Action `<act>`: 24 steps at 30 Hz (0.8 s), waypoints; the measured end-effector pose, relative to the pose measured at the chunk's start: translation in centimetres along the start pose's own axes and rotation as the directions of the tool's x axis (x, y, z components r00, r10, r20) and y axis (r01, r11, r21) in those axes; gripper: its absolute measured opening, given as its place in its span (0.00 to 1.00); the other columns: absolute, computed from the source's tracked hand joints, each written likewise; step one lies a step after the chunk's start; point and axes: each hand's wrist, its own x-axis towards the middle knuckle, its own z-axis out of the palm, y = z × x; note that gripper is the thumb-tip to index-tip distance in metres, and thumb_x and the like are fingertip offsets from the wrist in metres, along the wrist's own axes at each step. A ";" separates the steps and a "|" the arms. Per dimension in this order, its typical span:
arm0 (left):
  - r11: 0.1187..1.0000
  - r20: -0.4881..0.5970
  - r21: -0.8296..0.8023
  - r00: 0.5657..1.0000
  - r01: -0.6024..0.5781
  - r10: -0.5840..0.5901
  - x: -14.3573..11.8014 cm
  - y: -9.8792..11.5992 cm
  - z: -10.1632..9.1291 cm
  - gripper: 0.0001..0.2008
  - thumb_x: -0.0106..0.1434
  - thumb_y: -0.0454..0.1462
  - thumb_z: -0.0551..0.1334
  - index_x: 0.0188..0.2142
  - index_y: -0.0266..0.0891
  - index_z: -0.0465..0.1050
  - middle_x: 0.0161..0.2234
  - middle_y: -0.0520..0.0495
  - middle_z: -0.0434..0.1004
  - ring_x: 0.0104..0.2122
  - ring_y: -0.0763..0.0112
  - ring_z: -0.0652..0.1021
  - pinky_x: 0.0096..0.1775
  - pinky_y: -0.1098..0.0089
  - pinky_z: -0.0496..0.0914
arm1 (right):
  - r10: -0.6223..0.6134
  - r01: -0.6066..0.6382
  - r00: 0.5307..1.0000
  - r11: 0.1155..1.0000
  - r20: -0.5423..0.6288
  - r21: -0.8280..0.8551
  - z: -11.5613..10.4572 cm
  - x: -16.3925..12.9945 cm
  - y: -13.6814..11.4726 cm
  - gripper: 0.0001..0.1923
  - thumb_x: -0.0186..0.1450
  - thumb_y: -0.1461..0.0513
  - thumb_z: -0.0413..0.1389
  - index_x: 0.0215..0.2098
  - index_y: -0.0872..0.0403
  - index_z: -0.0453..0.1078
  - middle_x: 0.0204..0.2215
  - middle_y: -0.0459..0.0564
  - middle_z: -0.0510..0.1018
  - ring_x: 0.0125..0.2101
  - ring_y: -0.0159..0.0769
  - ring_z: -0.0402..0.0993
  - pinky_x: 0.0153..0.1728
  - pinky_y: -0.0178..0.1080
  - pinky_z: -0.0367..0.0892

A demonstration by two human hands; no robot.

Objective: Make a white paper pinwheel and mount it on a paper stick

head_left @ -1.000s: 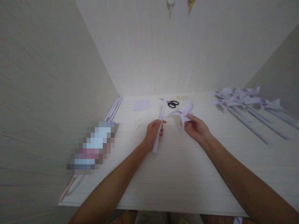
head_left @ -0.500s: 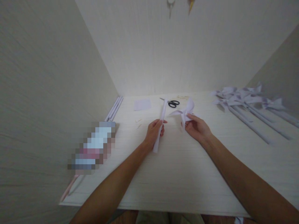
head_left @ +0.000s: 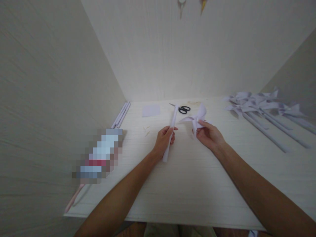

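My left hand is closed around a rolled white paper tube that slants up and away over the white table. Just to its right, my right hand pinches the centre of a pale lilac paper pinwheel head, its folded blades fanning up and to the left. The tube's far tip and the pinwheel head are close together but apart.
Black-handled scissors and a lilac paper square lie at the back. Several finished pinwheels on sticks lie at the right. Spare paper tubes lie along the left wall, near a blurred-out object.
Both hands have stayed almost in place; the view has shifted slightly, and the tube and pinwheel head remain held as before.
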 end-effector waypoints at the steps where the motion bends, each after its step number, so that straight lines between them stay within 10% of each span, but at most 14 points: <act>1: 1.000 0.005 0.001 1.000 -0.002 0.002 0.0 0.0 0.0 0.09 0.54 0.40 0.55 0.28 0.35 0.66 0.14 0.59 0.52 0.12 0.85 0.57 0.15 0.78 0.49 | 0.000 0.000 1.000 1.000 0.000 0.006 0.0 0.0 0.0 0.08 0.49 0.70 0.56 0.26 0.53 0.67 0.25 0.42 0.77 0.26 0.30 0.72 0.31 0.32 0.70; 24: 1.000 -0.007 0.003 1.000 0.006 -0.006 -0.1 0.2 0.1 0.08 0.52 0.39 0.56 0.27 0.34 0.65 0.14 0.60 0.53 0.12 0.85 0.57 0.13 0.79 0.48 | 0.003 -0.004 1.000 0.999 0.024 0.048 -0.4 0.3 0.0 0.08 0.49 0.72 0.55 0.27 0.55 0.67 0.25 0.43 0.77 0.26 0.29 0.73 0.30 0.31 0.71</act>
